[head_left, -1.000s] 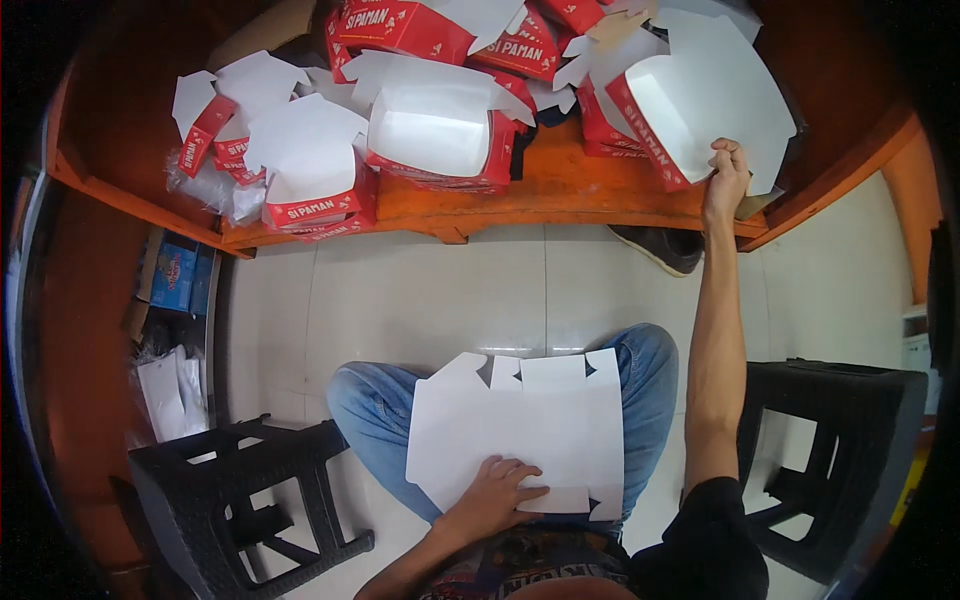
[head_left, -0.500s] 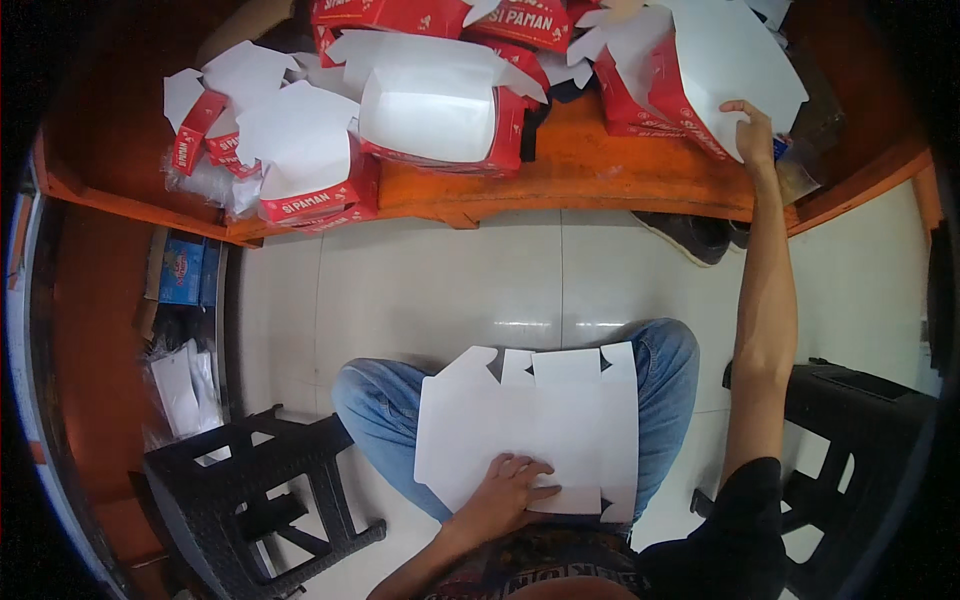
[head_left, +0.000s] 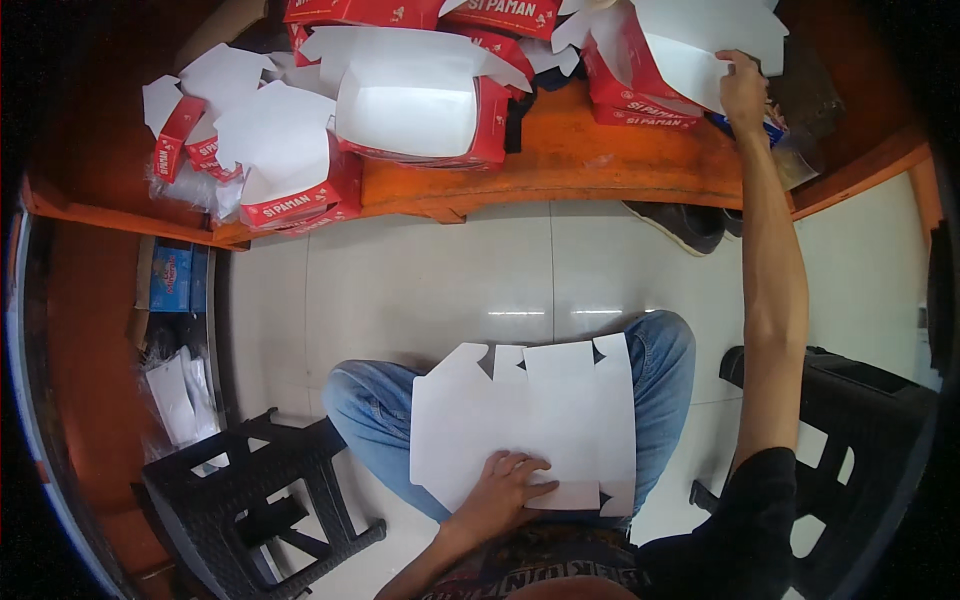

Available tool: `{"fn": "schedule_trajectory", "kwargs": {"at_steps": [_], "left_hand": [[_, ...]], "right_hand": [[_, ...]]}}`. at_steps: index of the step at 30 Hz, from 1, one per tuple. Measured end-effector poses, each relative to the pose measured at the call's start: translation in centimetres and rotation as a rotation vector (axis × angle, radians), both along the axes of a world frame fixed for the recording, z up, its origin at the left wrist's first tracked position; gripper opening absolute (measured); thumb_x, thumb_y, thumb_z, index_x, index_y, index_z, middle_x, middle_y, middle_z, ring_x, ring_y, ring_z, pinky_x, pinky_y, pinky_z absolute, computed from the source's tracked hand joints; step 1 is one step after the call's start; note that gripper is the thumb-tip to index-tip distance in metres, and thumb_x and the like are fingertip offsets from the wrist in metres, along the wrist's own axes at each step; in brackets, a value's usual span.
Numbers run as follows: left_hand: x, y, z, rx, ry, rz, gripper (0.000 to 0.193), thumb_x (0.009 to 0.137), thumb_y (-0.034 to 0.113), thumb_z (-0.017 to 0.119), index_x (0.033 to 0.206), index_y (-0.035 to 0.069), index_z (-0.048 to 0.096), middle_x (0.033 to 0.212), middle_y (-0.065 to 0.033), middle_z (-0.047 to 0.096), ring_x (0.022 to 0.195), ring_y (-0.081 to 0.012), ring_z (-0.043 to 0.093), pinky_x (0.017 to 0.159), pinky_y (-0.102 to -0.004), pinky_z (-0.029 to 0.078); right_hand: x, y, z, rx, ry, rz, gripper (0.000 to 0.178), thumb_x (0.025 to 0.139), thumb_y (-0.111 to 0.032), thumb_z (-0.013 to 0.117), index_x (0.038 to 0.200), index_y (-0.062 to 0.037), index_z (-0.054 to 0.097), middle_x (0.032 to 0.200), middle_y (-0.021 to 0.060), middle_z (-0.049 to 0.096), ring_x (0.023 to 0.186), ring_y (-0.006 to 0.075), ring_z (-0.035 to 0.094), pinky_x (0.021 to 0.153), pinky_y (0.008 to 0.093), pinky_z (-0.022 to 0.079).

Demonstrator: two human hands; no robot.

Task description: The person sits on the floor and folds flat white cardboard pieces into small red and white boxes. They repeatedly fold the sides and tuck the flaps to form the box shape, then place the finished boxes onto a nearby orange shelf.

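A flat white cardboard box blank with slotted edges lies across my thighs. My left hand rests on its near edge, fingers spread and holding nothing. On the orange table at the far right, my right hand has its fingers curled on the white edge of an open red-and-white cardboard box. This box sits on top of another red box. Part of its lid flap reaches beyond the top of the view.
More folded red-and-white boxes stand on the orange table. Black plastic stools flank me on both sides. A dark shoe lies under the table. At left, a shelf holds a blue box and plastic-wrapped white packs.
My right hand has moved a little farther away along with the box, whose raised flap now sits higher in view and farther left. The left hand stays on the blank.
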State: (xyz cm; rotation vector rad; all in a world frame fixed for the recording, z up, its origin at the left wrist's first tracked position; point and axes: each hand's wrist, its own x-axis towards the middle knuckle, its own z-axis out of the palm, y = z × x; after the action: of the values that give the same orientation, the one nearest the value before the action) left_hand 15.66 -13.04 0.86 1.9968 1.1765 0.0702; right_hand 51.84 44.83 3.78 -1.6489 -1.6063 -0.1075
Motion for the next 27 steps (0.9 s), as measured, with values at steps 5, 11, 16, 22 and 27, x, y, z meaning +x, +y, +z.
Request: {"fn": "schedule_trajectory", "kwargs": {"at_steps": [5, 11, 16, 22, 27], "left_hand": [[0.0, 0.3, 0.6, -0.023, 0.004, -0.012, 0.049, 0.081, 0.029, 0.079, 0.128, 0.019, 0.071, 0.142, -0.0050, 0.054, 0.135, -0.0298, 0.044, 0.116, -0.0520, 0.029], [-0.1, 0.8, 1.2, -0.019, -0.025, -0.016, 0.047, 0.083, 0.029, 0.078, 0.128, 0.020, 0.071, 0.142, -0.0056, 0.054, 0.135, -0.0302, 0.043, 0.116, -0.0527, 0.030], [0.0, -0.1, 0.1, -0.024, -0.030, 0.012, 0.047, 0.082, 0.030, 0.079, 0.128, 0.018, 0.071, 0.140, -0.0064, 0.054, 0.133, -0.0313, 0.044, 0.115, -0.0520, 0.031], [0.0, 0.1, 0.8, 0.007, -0.037, 0.001, 0.048, 0.083, 0.029, 0.079, 0.128, 0.017, 0.071, 0.141, -0.0072, 0.054, 0.133, -0.0321, 0.045, 0.116, -0.0528, 0.030], [0.2, -0.3, 1.3, 0.033, -0.020, 0.006, 0.049, 0.085, 0.030, 0.077, 0.131, 0.017, 0.069, 0.143, -0.0079, 0.052, 0.135, -0.0321, 0.044, 0.119, -0.0543, 0.029]], "right_hand": [[-0.8, 1.8, 0.2, 0.127, -0.205, -0.013, 0.029, 0.087, -0.004, 0.061, 0.113, -0.0085, 0.072, 0.110, 0.0214, 0.072, 0.107, 0.0412, 0.067, 0.094, 0.0483, 0.053], [-1.0, 2.2, -0.7, -0.343, -0.145, 0.041, 0.049, 0.096, -0.050, 0.057, 0.133, -0.0178, 0.066, 0.150, 0.0291, 0.043, 0.127, 0.0500, 0.054, 0.109, 0.0547, 0.043], [-5.2, -5.5, -0.1, -0.259, -0.139, -0.037, 0.078, 0.089, -0.079, 0.051, 0.146, -0.0263, 0.056, 0.163, 0.0298, 0.019, 0.143, 0.0557, 0.032, 0.119, 0.0658, 0.020], [-11.3, -11.4, 0.1, -0.281, -0.235, 0.372, 0.044, 0.092, -0.037, 0.073, 0.126, -0.0113, 0.067, 0.130, 0.0119, 0.064, 0.126, 0.0332, 0.058, 0.119, 0.0611, 0.023], [-12.8, -12.8, 1.4, -0.359, -0.377, 0.485, 0.027, 0.082, -0.004, 0.072, 0.109, -0.0054, 0.067, 0.109, 0.0137, 0.066, 0.114, 0.0358, 0.061, 0.114, 0.0605, 0.031]]}}
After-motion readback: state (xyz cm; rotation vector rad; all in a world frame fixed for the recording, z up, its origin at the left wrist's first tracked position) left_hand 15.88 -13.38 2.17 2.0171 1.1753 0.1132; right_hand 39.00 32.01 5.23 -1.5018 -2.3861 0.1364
